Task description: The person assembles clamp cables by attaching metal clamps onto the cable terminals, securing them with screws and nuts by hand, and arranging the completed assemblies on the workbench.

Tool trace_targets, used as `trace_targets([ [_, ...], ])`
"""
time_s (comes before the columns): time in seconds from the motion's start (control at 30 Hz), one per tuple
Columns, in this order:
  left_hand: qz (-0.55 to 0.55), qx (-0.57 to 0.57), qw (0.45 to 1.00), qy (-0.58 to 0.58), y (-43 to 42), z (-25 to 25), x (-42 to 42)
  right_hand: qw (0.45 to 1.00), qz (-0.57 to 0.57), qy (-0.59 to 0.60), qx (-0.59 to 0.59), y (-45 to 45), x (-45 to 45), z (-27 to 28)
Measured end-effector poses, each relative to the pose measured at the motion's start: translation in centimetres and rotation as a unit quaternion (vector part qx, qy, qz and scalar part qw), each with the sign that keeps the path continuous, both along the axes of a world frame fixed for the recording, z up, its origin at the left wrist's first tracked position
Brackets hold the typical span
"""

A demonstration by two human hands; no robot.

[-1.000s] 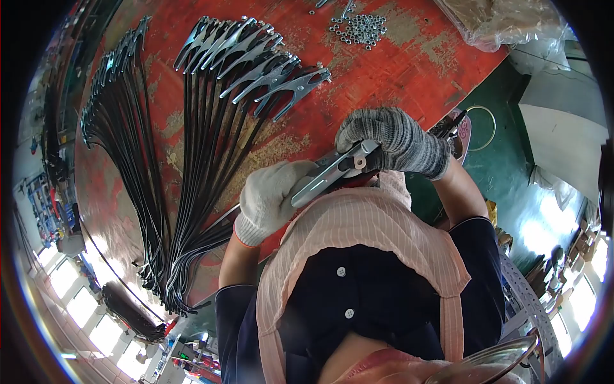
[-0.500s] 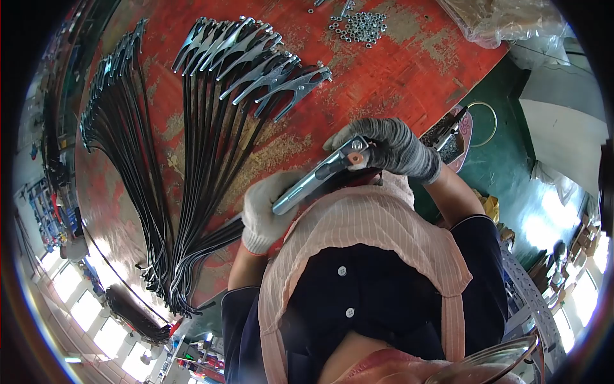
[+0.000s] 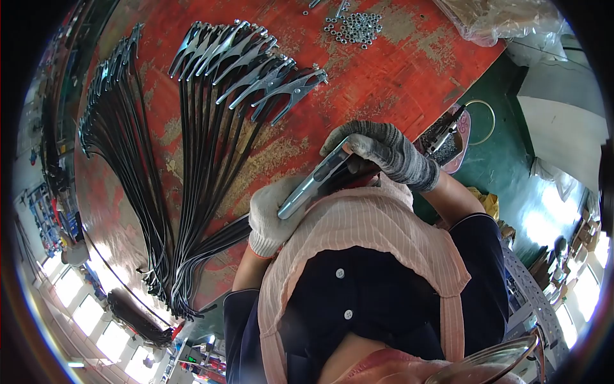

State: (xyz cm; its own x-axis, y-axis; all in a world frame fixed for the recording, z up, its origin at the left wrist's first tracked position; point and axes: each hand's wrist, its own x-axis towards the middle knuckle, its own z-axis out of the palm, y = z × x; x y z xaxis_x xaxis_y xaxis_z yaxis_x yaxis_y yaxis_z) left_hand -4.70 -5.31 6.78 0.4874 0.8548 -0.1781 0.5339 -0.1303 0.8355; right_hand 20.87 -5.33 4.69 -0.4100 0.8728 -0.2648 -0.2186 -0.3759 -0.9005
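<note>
In the head view, a silvery ground clamp [image 3: 308,189] lies slantwise between my two gloved hands, just above the apron. My left hand [image 3: 268,216], in a white glove, is wrapped round its handle end. My right hand [image 3: 387,152], in a grey striped glove, closes over the jaw end, with fingers and thumb hiding the tip. Black cable [image 3: 227,235] runs to my left hand from the bundle on the left. More ground clamps [image 3: 291,91] with black cables lie in a row in front of me, and another group of clamps [image 3: 102,96] sits farther left.
The red worktable [image 3: 384,83] has worn, dusty patches. A pile of small nuts [image 3: 357,29] lies at its far side, near clear plastic wrapping [image 3: 499,22]. To the right, a pink-edged container [image 3: 462,144] of small dark parts holds a tool [image 3: 442,136] with a looped hose.
My right fingers and thumb have shifted over the clamp's jaw end, covering the bolt and copper-coloured part seen before. The clamp and my left hand have moved slightly right and down.
</note>
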Motion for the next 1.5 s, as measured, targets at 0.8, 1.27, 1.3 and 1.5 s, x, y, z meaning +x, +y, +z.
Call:
trace_targets([
  [0.8, -0.104, 0.412, 0.867, 0.260, 4.6, -6.7, 5.3, 0.973, 0.037, -0.222, 0.050, 4.6, 3.5, -7.9],
  [1.27, -0.079, 0.439, 0.860, 0.249, 4.9, -7.2, 5.5, 0.651, 0.047, -0.660, 0.371, 19.5, 6.1, -8.2],
  [1.3, -0.086, 0.430, 0.861, 0.258, 5.0, -7.1, 5.5, 0.698, 0.039, -0.624, 0.350, 18.8, 5.9, -7.1],
  [1.5, -0.087, 0.423, 0.863, 0.260, 5.1, -7.2, 5.4, 0.853, 0.069, -0.371, 0.361, 10.2, 5.5, -4.1],
])
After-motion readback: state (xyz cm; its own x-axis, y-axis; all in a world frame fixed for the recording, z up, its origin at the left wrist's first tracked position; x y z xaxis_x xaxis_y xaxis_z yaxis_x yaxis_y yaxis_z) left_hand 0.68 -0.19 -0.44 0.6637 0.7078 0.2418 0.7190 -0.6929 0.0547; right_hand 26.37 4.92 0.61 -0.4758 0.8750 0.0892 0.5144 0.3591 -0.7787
